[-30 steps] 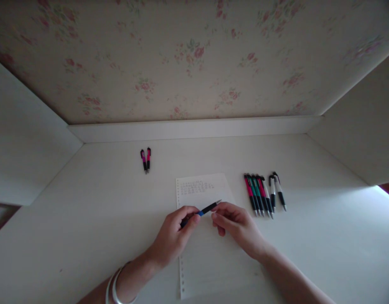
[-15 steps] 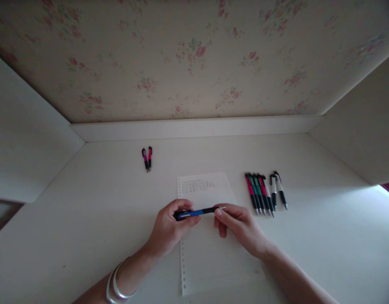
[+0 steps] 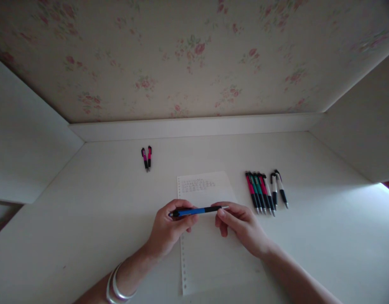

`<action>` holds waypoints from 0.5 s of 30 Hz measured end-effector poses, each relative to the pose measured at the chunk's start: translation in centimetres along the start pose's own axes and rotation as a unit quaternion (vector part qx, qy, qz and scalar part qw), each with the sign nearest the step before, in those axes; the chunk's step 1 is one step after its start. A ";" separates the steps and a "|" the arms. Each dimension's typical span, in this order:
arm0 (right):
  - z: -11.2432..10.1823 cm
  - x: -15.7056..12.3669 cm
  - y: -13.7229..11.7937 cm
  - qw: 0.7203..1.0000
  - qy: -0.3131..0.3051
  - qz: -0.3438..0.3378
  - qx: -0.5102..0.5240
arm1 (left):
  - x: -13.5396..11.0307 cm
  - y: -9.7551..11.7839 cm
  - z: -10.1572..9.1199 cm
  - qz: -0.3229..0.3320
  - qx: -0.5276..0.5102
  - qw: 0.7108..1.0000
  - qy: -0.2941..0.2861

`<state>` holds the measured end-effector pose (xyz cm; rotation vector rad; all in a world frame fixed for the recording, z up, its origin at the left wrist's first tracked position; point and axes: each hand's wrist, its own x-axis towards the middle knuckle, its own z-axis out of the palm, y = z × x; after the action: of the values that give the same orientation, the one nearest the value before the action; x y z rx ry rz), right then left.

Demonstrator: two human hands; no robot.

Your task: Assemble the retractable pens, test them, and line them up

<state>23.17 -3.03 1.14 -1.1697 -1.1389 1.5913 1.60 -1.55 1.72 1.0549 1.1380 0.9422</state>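
Observation:
A blue pen [image 3: 194,211] with a black grip and silver tip lies level between my two hands, tip to the right. My left hand [image 3: 172,223] pinches its barrel near the clip end, thumb below and fingers above. Round the tip end, the thumb and fingers of my right hand [image 3: 239,223] are closed. Beneath both hands lies a sheet of paper [image 3: 210,261] with holes down its left edge. Several lines of handwriting [image 3: 197,185] fill its upper part, too small to read.
Right of the paper lies a row of pink, green and white pens [image 3: 260,192], with two white pens [image 3: 278,188] beside it. Two pink pens [image 3: 146,158] lie at the back left. White side panels and a back ledge [image 3: 194,128] border the white desk [image 3: 87,219].
The pen has turned slightly about its length, so its clip shows differently, and its tip sits a little further right. Both hands stay nearly in place.

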 end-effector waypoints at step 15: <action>0.3 -1.0 0.1 0.942 0.110 -0.130 -0.289 | -1.6 -0.1 0.8 0.204 0.329 0.916 -0.100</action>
<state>23.04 -4.07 1.29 -1.4481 -1.5896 0.9167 2.16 -3.22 2.06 1.9519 1.1049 0.7450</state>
